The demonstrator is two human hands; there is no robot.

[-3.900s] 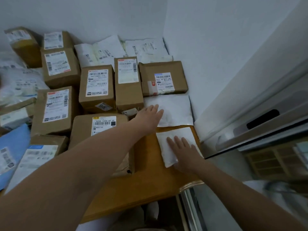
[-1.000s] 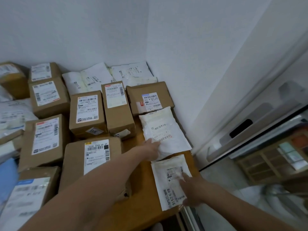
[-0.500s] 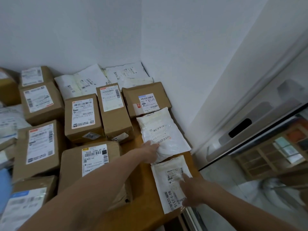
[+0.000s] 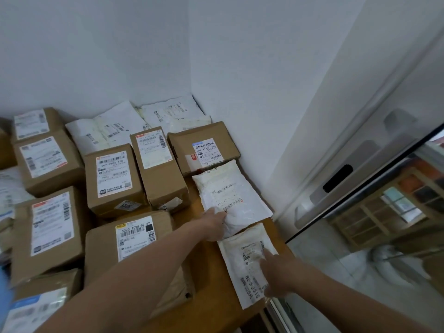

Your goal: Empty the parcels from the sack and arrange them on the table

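Square both at 3 o'clock on the tabletop (image 4: 210, 277).
Your right grip (image 4: 278, 272) presses the near mailer (image 4: 240, 255), fingers straight; your left grip (image 4: 213, 224) touches the far mailer (image 4: 230, 188), hold unclear. Keep their edges parallel.

Brown boxes (image 4: 113, 179), white mailers (image 4: 230, 195), orange-brown table (image 4: 211, 296).

head-worn view, looking down, close

Looks like a small parcel pickup spot or mailroom corner, honestly. A wooden table (image 4: 211, 284) jammed into a corner of plain white walls (image 4: 240, 68) is covered in brown cardboard boxes (image 4: 113, 179) and white poly mailers (image 4: 230, 188), all with barcode shipping labels (image 4: 206, 150). On the right there's a glass door (image 4: 348, 248) with wooden cubby shelving (image 4: 384, 212) showing in it.
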